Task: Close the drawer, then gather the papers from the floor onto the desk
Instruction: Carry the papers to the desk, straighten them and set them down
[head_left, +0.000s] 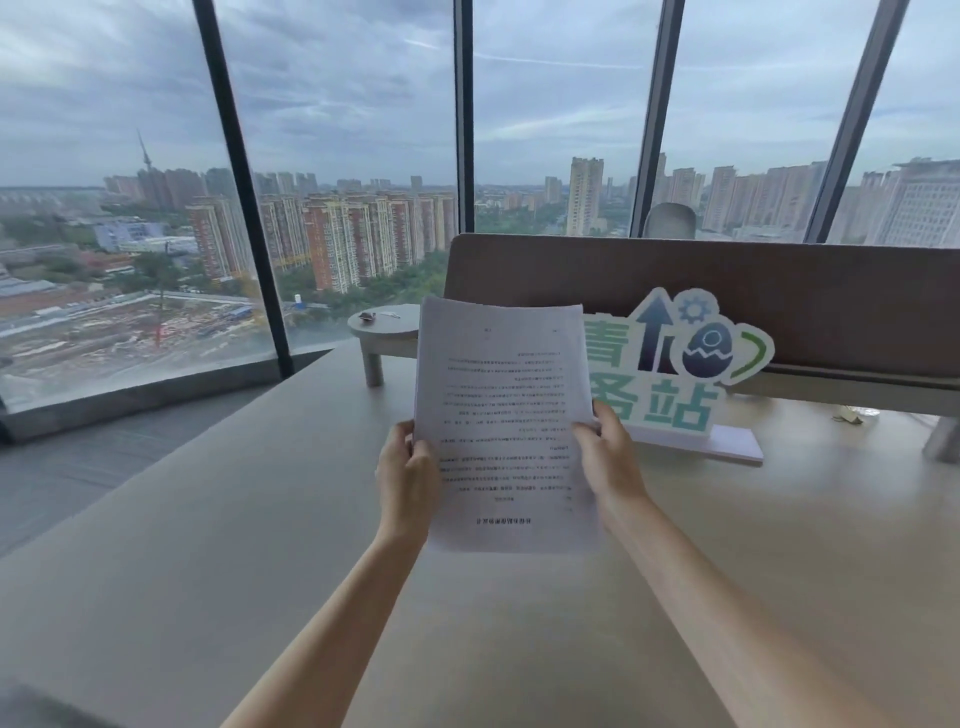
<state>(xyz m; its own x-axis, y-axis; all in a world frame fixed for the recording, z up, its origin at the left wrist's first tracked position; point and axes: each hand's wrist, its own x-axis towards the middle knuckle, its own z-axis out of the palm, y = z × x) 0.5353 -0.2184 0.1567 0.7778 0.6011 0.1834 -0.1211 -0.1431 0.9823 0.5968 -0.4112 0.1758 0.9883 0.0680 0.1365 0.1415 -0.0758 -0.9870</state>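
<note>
**Papers Held Above the Surface, Both Hands Engaged**

The surface (218, 545) is a wide, pale grey desktop that is filling the lower part of the view and running toward a brown divider panel (753, 291) at its far edge. A cut-out sign (670, 374) with green characters, an arrow, a gear and an egg motif is standing on a white base in front of the panel. A small round-topped grey stand (379, 332) is sitting on the far left part of the surface, with small items resting on it that are too small to identify. Beyond the surface, floor-to-ceiling windows (337, 156) with dark frames are showing a city skyline under an overcast sky. The top of a pale chair back (670, 221) is showing behind the panel. A dark carpeted floor (67, 467) is lying to the left.

The papers (506, 426) are being held upright in the air above the middle of the surface, printed side facing the camera, text appearing upside down. The left hand (408, 483) is gripping the left edge, its fingers (421, 452) curling closed onto the sheets. The right hand (610, 462) is gripping the right edge, thumb pressing on the front face and the remaining fingers hidden behind the sheets. The stack's lower edge is hanging between the two wrists, apart from the surface.
</note>
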